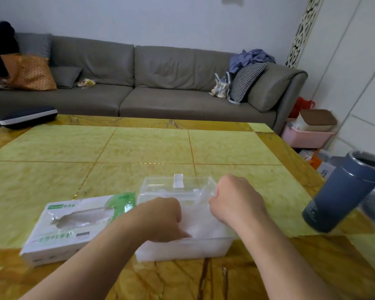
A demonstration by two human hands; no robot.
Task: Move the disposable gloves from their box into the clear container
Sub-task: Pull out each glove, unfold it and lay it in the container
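Now both hands reach into the clear container (183,249) near the counter's (52,148) front edge: left hand (160,219) curled, pressing gloves (200,224) down; right hand (236,202) pinching them. Box (74,228) lies beside.

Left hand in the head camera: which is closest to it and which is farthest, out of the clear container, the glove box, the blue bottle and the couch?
1. Clear container: the left hand reaches into it.
2. Glove box: beside it on the left.
3. Blue bottle: off to the right, at the table edge.
4. Couch: past the table's far side.
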